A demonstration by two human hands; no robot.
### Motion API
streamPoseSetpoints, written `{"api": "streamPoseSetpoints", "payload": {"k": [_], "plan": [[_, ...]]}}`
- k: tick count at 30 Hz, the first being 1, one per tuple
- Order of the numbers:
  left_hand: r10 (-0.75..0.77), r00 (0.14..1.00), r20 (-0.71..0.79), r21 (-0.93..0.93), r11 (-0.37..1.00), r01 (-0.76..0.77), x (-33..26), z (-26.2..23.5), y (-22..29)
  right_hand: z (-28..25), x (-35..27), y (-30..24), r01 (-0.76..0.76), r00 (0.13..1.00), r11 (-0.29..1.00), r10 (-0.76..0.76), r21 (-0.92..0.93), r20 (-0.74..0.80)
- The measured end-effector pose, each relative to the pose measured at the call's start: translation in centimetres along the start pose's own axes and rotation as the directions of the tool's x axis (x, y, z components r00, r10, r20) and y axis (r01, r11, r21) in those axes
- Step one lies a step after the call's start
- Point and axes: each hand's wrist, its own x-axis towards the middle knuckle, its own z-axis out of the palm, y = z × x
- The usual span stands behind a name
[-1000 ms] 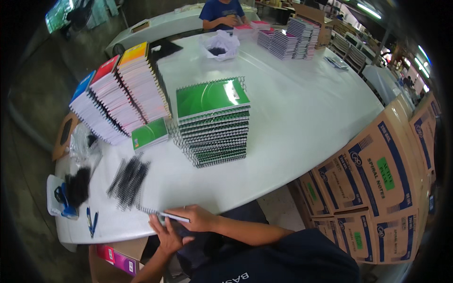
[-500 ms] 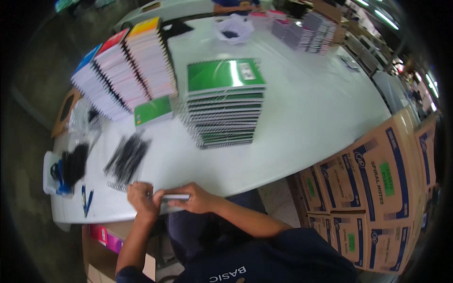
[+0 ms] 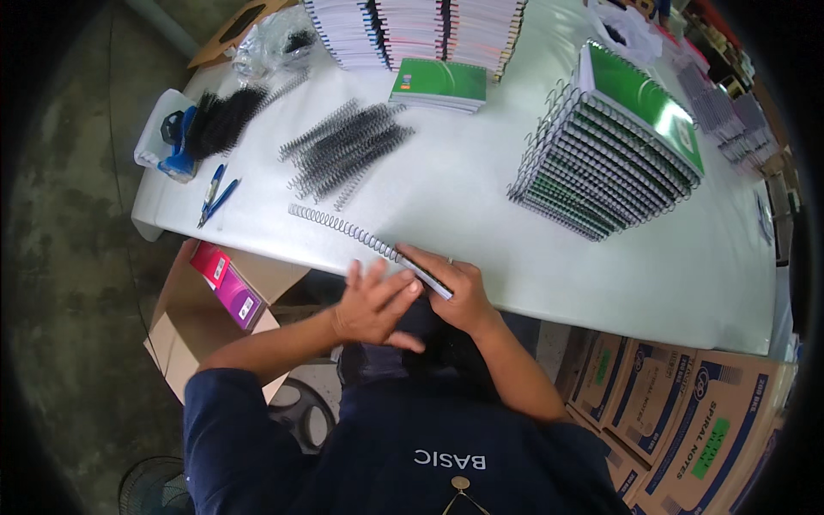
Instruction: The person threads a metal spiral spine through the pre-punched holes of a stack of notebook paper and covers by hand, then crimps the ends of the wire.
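Note:
My right hand (image 3: 459, 292) is closed round a small notebook (image 3: 429, 279), held edge-up at the table's front edge. A wire spiral coil (image 3: 339, 225) sticks out from the notebook's far end toward the left, partly along its edge. My left hand (image 3: 376, 302) has its fingers spread, with the fingertips at the notebook's edge; whether they press on the coil I cannot tell. Beyond my hands lies a loose heap of dark spiral coils (image 3: 343, 150). A few green notebooks (image 3: 439, 84) lie behind that heap. To the right stands a tall stack of green spiral notebooks (image 3: 614, 146).
Tall notebook stacks (image 3: 412, 34) stand at the back. At the left are a white bin (image 3: 159, 129), black coils (image 3: 225, 116) and blue-handled pliers (image 3: 219, 202). An open carton (image 3: 184, 300) with red and purple notebooks sits below the table; sealed cartons (image 3: 678, 421) stand at right.
My view has swung left and downward. The left hand, closed at the notebook earlier, now has its fingers spread. The coil now shows extending from the notebook in my right hand.

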Motion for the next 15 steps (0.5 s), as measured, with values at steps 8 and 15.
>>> {"api": "streamPoseSetpoints", "payload": {"k": [8, 15], "plan": [[-0.263, 0.964, -0.032, -0.318, 0.917, 0.239, -1.1, 3.5, 1.9, -0.2, -0.2, 0.2, -0.041, 0.998, 0.999, 0.04, -0.004, -0.043], [-0.327, 0.94, -0.096, -0.23, 0.926, 0.299, 3.9, 2.2, -1.0, 0.1, -0.2, 0.2, -0.013, 0.998, 0.999, 0.011, -0.032, -0.061]]}}
